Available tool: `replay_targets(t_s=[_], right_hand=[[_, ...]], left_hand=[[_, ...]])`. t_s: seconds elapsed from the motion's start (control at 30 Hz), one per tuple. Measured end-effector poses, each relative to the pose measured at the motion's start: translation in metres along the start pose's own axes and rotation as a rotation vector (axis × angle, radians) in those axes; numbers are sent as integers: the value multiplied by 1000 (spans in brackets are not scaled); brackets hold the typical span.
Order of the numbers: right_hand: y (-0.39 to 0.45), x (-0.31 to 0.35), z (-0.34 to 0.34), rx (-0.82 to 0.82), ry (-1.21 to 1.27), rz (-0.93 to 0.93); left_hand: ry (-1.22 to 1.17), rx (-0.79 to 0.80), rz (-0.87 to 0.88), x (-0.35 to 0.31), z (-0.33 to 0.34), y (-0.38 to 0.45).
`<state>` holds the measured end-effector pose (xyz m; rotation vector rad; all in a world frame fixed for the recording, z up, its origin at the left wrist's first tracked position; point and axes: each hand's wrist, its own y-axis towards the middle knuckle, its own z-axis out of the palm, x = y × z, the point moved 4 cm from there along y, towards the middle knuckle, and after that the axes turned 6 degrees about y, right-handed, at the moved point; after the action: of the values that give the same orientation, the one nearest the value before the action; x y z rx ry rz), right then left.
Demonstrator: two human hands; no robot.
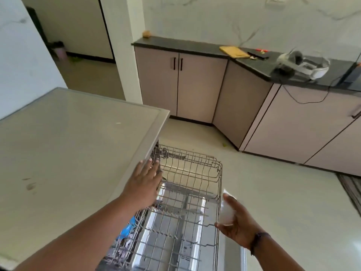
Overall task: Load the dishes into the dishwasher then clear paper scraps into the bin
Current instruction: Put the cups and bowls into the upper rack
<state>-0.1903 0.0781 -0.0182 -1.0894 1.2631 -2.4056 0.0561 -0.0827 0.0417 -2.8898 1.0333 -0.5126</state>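
Already a small white bowl (226, 211) sits clasped in the right hand (237, 224), just beside the right rim of the pulled-out dishwasher rack (192, 173). That rack lies to its left, so a short leftward move should seat it. The left hand (143, 184) lies flat and released, holding nothing, at the counter (58, 143) edge.

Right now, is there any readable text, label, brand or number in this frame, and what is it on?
None can be read.
White device on the dark counter: any markings too blurred to read.
Wall switch plate: no legible marking.
Dishwasher rack, the glass in the right hand: no text visible.
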Motion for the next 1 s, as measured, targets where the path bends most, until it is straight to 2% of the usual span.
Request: replay_targets(t_s=[0.1,0.23,0.33,0.47,0.6,0.8,1.0], right_hand=[[42,19,0,-75,-296,-22],[103,32,14,-78,-576,-72],[148,39,30,-105,-782,-132],[187,44,50,-159,-1150,-118],[222,42,60,-178,-1276,-43],[256,31,59,-236,-1299,47],[271,19,57,-321,-1385,28]], left_hand=[[67,4,-58,12,7,29],[45,-48,-48,18,15,46],[37,-11,-46,18,19,50],[13,6,-42,18,17,50],[-24,3,-38,18,17,52],[-50,-12,-31,17,14,51],[-43,-9,-22,17,16,52]])
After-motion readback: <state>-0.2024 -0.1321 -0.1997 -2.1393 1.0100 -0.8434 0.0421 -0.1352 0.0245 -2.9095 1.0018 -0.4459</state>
